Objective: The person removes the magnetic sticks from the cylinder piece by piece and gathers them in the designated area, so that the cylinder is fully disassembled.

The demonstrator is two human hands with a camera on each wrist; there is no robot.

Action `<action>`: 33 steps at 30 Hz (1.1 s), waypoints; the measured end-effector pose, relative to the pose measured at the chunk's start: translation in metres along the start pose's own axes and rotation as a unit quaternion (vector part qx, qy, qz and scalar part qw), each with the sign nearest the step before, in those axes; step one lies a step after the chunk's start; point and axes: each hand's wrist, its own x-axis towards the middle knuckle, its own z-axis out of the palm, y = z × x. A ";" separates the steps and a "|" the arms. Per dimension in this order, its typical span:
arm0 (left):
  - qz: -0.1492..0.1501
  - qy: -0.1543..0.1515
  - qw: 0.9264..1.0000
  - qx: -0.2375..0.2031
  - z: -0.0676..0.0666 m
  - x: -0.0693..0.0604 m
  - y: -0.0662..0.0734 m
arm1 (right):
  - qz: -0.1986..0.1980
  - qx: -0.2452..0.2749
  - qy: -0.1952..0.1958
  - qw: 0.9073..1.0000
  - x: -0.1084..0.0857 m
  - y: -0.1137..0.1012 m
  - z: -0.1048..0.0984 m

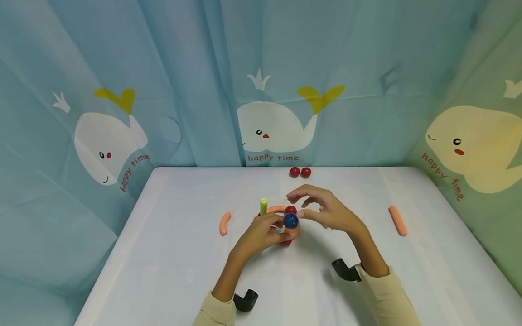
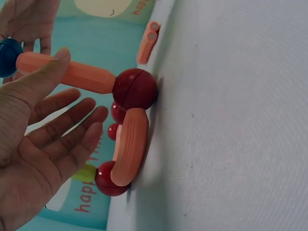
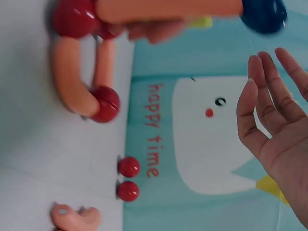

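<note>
An orange rod (image 2: pixel 91 77) rises from a red ball (image 2: pixel 135 89) on the table, with a blue ball (image 1: pixel 291 221) on its upper end. My left hand (image 1: pixel 263 233) is beside the rod; its thumb lies against it and the other fingers are extended, not curled round it. Curved orange pieces (image 3: pixel 69 77) link red balls (image 3: pixel 105 104) at the base, and a yellow-green rod (image 1: pixel 263 206) stands at the left of this structure. My right hand (image 1: pixel 329 210) hovers just right of the blue ball, fingers loosely bent, holding nothing.
Two red balls (image 1: pixel 300 172) lie at the table's back edge. A curved orange piece (image 1: pixel 224 223) is on the left, and a straight orange piece (image 1: pixel 398 221) on the right. More orange pieces (image 3: pixel 76 217) lie behind my right hand. A patterned curtain (image 1: pixel 195 90) surrounds the table.
</note>
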 end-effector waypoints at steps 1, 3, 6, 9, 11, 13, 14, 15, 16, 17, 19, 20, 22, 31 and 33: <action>0.001 0.001 1.000 -0.004 0.000 0.000 0.000 | -0.001 0.001 -0.007 1.000 -0.002 -0.001 0.004; 0.003 0.001 1.000 -0.013 0.001 0.001 0.000 | 0.005 -0.003 -0.015 1.000 -0.007 0.000 0.010; 0.014 -0.001 1.000 -0.020 0.002 0.001 -0.001 | 0.002 -0.011 -0.018 1.000 -0.012 0.003 0.018; 0.032 0.007 0.999 -0.014 0.004 0.002 -0.001 | -0.003 -0.010 -0.013 1.000 -0.015 0.006 0.023; 0.049 0.019 0.999 -0.002 0.006 0.002 -0.002 | -0.002 -0.010 -0.009 1.000 -0.016 0.005 0.025; 0.063 0.032 0.997 0.010 0.008 0.003 -0.003 | 0.000 -0.006 -0.005 1.000 -0.016 0.004 0.027; 0.069 0.038 0.997 0.014 0.008 0.003 -0.004 | -0.003 -0.004 -0.004 1.000 -0.015 0.003 0.027; 0.076 0.044 0.996 0.020 0.009 0.003 -0.004 | -0.004 -0.005 -0.002 1.000 -0.015 0.002 0.027; 0.080 0.048 0.995 0.024 0.009 0.004 -0.005 | -0.005 -0.007 0.001 1.000 -0.015 0.002 0.027; 0.084 0.051 0.995 0.026 0.010 0.004 -0.005 | -0.006 -0.010 0.002 1.000 -0.015 0.001 0.027; 0.089 0.055 0.994 0.027 0.010 0.004 -0.005 | -0.007 -0.018 0.006 1.000 -0.015 0.000 0.027; 0.091 0.057 0.994 0.027 0.010 0.004 -0.005 | -0.009 -0.025 0.007 1.000 -0.014 -0.001 0.027; 0.091 0.057 0.994 0.024 0.010 0.004 -0.005 | -0.008 -0.038 0.011 0.999 -0.013 -0.002 0.027; 0.094 0.056 0.994 0.020 0.009 0.003 -0.006 | 0.002 -0.033 0.016 0.999 -0.010 -0.004 0.027; 0.100 0.056 0.993 0.020 0.009 0.003 -0.006 | -0.002 -0.022 0.021 1.000 -0.010 -0.004 0.026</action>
